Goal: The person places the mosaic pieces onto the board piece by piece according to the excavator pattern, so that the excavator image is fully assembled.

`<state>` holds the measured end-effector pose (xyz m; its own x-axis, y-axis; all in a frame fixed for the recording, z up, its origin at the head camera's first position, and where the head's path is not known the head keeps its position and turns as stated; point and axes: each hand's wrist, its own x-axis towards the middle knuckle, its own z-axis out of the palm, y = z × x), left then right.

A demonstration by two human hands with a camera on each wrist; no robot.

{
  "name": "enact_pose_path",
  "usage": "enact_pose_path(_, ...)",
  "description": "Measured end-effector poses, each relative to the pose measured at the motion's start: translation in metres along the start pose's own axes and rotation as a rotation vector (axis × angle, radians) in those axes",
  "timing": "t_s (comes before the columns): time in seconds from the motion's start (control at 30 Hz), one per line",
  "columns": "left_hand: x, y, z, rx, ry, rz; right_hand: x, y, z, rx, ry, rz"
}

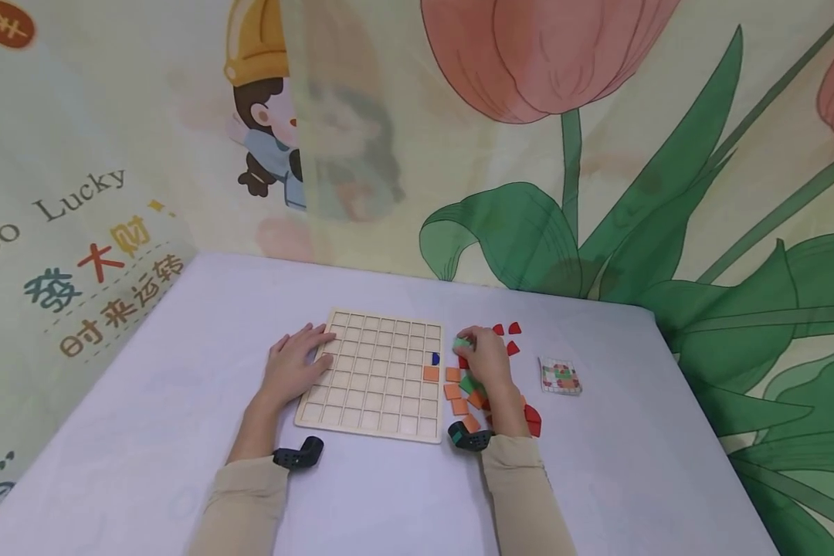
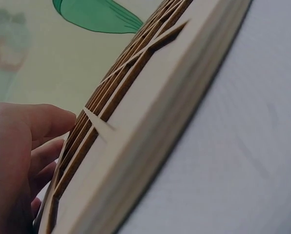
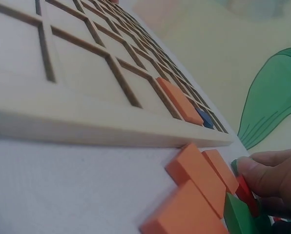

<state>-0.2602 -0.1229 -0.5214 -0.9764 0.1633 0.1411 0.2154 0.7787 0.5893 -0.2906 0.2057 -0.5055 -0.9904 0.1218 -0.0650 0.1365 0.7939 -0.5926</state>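
A wooden grid board (image 1: 375, 374) lies flat on the pale table (image 1: 181, 371). One orange tile (image 1: 431, 374) and a small blue piece (image 1: 435, 358) sit in cells near its right edge. My left hand (image 1: 313, 344) rests on the board's left edge with its fingers laid straight; the left wrist view shows the fingers (image 2: 38, 136) against the board's rim (image 2: 150, 112). My right hand (image 1: 469, 344) is over the loose tiles just right of the board and pinches a green tile (image 1: 461, 341). In the right wrist view its fingertips (image 3: 262, 178) are beside the orange tiles (image 3: 199, 173).
Loose orange tiles (image 1: 455, 394), green and red pieces lie right of the board, partly under my right hand. Red quarter-round pieces (image 1: 507, 330) lie further back. A small pattern card (image 1: 560, 376) sits to the right. A printed cloth backdrop (image 1: 528, 154) rises behind the table.
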Motion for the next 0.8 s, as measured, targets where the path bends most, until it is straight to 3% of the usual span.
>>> enact_pose_path(0.23, 0.001, 0.001, -0.001, -0.004, -0.011, -0.015, -0.002, -0.002, 0.000, 0.033, 0.061, -0.050)
enact_pose_path(0.4, 0.000, 0.001, -0.002, 0.001, -0.008, -0.019, -0.009, -0.013, 0.008, 0.089, 0.121, -0.186)
enact_pose_path(0.6, 0.000, 0.002, -0.004, -0.003, -0.011, -0.014, -0.017, -0.030, 0.021, 0.102, 0.075, -0.345)
enact_pose_path(0.8, 0.000, 0.002, -0.003, -0.002, -0.020, -0.026, -0.022, -0.036, 0.032, 0.063, 0.025, -0.350)
